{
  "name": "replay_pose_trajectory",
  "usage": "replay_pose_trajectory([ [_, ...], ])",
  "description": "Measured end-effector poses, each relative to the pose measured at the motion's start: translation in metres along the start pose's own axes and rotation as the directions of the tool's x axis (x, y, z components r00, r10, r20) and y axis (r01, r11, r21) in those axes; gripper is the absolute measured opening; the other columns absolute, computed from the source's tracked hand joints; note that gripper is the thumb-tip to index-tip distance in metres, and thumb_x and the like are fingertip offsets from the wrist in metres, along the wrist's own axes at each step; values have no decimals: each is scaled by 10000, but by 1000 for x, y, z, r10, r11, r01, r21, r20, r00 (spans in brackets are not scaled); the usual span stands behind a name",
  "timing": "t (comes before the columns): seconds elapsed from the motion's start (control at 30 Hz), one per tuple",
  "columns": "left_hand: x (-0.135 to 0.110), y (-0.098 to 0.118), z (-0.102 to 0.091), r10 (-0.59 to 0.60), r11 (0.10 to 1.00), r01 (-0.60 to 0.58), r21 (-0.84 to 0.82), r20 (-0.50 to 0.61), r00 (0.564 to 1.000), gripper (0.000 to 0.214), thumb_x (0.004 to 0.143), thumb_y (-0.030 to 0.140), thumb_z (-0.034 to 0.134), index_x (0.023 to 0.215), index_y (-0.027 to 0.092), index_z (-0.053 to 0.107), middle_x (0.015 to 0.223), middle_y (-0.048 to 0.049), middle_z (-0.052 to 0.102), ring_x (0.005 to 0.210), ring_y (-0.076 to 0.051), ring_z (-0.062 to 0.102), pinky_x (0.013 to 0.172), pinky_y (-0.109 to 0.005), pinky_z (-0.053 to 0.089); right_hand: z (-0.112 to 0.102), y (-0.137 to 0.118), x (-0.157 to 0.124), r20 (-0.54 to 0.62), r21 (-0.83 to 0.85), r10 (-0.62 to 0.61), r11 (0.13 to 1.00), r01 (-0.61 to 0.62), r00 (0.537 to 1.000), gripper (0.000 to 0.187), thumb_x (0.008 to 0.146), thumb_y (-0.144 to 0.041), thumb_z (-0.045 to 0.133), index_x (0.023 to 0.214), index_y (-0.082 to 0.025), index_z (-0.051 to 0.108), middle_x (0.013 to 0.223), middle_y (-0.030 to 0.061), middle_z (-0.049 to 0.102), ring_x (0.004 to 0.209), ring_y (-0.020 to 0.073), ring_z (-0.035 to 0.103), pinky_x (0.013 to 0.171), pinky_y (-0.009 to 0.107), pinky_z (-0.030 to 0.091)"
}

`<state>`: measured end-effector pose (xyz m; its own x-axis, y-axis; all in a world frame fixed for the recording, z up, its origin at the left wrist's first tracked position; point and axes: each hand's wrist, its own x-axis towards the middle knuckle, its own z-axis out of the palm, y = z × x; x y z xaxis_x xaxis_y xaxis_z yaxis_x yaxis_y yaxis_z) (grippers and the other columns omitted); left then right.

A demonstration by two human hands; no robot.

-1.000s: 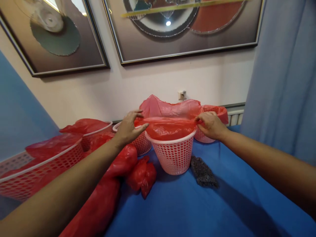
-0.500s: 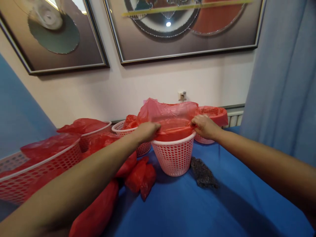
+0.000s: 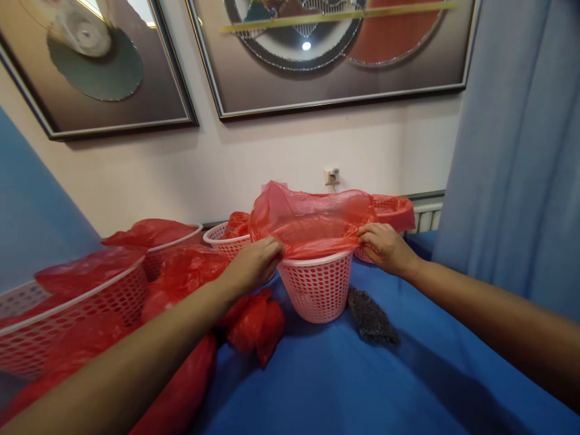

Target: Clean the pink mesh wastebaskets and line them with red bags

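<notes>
A red plastic bag (image 3: 312, 217) lines a pink perforated basket (image 3: 316, 290) and stands up above its white rim. My left hand (image 3: 260, 260) pinches the bag's edge at the left side of the rim. On the right, my right hand (image 3: 385, 246) is closed on the bag's other side, just outside the rim. Between the hands the film is pulled wide, and its front edge lies along the front of the rim. The basket stands upright on a blue-covered table (image 3: 326, 380). How the bag sits inside is hidden.
A dark, speckled crumpled bundle (image 3: 372, 317) lies right of the basket. Red bags (image 3: 258, 323) and larger pink baskets (image 3: 86, 302) crowd the left. Another lined basket (image 3: 393, 211) stands behind my right hand. Behind are a wall socket (image 3: 332, 176) and a blue curtain (image 3: 507, 157).
My hands have moved apart and slightly down, the left one leftward and the right one rightward. The bag is stretched wider, with its front edge now over the rim.
</notes>
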<state>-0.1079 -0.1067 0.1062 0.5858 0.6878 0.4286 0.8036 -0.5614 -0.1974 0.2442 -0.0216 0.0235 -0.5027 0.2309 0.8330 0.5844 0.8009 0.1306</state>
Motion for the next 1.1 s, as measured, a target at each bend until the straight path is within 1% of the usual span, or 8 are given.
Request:
replay_pose_trajectory([
  [0.13, -29, 4, 19, 81, 996, -87, -21, -196, 977, 153, 1002, 184, 494, 941, 202, 633, 998, -63, 716, 925, -201, 676, 852, -341, 548, 6, -4, -14, -50, -29, -23, 999, 21, 998, 91, 976, -191, 597, 934, -205, 677, 1148, 115, 692, 1070, 265, 632, 877, 408, 499],
  [0.27, -43, 0, 43, 34, 999, -26, 36, -221, 975, 197, 1020, 233, 500, 944, 199, 678, 983, -67, 743, 881, -217, 680, 807, -368, 546, 15, -3, -20, -49, -68, 5, 998, -9, 999, 107, 973, -220, 621, 934, -205, 720, 1171, 121, 691, 1066, 274, 633, 881, 433, 516],
  [0.4, -49, -7, 56, -25, 998, 39, 52, -251, 968, 233, 1005, 210, 485, 934, 196, 706, 981, -82, 758, 903, -237, 686, 830, -403, 543, 17, -5, -24, -46, -110, 33, 993, -38, 998, 155, 979, -238, 615, 954, -214, 766, 1207, 127, 693, 1103, 291, 615, 899, 468, 512],
  [0.67, -54, -6, 63, -128, 990, 142, 24, -302, 945, 228, 985, 211, 491, 923, 211, 711, 1001, -90, 773, 920, -255, 705, 853, -435, 558, 11, -14, -34, 36, -198, 84, 977, -76, 996, 213, 994, -195, 573, 1037, -215, 781, 1190, 138, 720, 1071, 296, 626, 898, 476, 486],
  [0.8, -54, -4, 66, -153, 987, 158, -13, -342, 927, 217, 950, 172, 509, 1053, 190, 699, 1095, -130, 767, 1031, -285, 717, 920, -458, 570, 9, -19, -37, 64, -154, 93, 985, -82, 994, 238, 983, -226, 576, 1146, -166, 738, 1225, 173, 694, 1079, 315, 642, 875, 478, 505],
  [0.9, -55, 1, 65, -176, 984, 170, -50, -363, 915, 291, 914, 133, 510, 1165, 173, 651, 1115, -129, 757, 1012, -267, 730, 905, -423, 590, 4, -31, -32, -14, -62, 86, 994, -87, 996, 221, 984, -244, 581, 1145, -169, 713, 1192, 160, 691, 1052, 297, 656, 861, 462, 527],
  [1.0, -54, 6, 62, -223, 974, 187, -129, -385, 896, 270, 913, 120, 501, 1148, 175, 622, 1024, -89, 745, 902, -225, 732, 842, -376, 608, -1, -50, -17, -134, 20, 73, 997, -70, 988, 190, 999, -196, 554, 1125, -188, 697, 1142, 135, 696, 1026, 262, 661, 866, 435, 545],
  [1.1, -52, 8, 59, -229, 972, 180, -151, -442, 867, 234, 927, 121, 507, 1130, 185, 606, 1031, -86, 722, 945, -225, 719, 879, -391, 606, -1, -71, 5, -168, 93, 55, 995, -40, 984, 214, 1008, -164, 529, 1151, -186, 686, 1136, 131, 699, 1035, 248, 660, 883, 420, 557],
])
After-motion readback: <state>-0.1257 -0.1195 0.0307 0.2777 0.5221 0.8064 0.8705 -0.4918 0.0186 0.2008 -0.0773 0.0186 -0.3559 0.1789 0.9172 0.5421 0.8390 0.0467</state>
